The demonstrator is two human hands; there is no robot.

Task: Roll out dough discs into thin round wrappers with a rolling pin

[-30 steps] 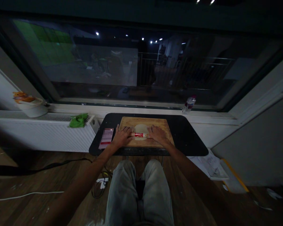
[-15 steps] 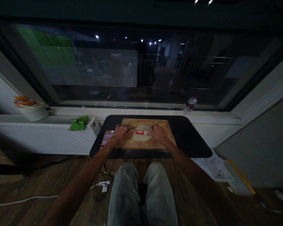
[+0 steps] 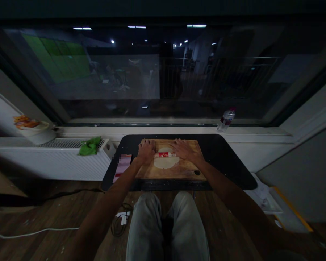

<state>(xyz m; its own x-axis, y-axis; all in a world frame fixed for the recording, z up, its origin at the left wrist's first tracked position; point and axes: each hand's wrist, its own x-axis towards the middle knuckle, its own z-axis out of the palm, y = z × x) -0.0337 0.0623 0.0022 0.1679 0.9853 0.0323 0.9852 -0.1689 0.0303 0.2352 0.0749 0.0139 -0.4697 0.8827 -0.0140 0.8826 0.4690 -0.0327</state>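
Note:
A wooden board (image 3: 184, 170) lies on a small black table (image 3: 222, 163). On the board is a flat pale round of dough (image 3: 165, 162). Across its far part lies a red-and-white roller (image 3: 164, 154). My left hand (image 3: 146, 150) rests palm down on the roller's left end, fingers stretched flat. My right hand (image 3: 185, 149) presses on its right end in the same way. My knees in grey trousers show below the table.
A pink packet (image 3: 122, 165) lies at the table's left edge. A green cloth (image 3: 90, 146) and a white bowl (image 3: 35, 130) sit on the radiator to the left. A plastic bottle (image 3: 226, 119) stands on the window sill. Cables cross the wooden floor.
Both hands have pushed the roller away from me, from the near edge of the dough to its far part. More of the dough now shows in front of the roller.

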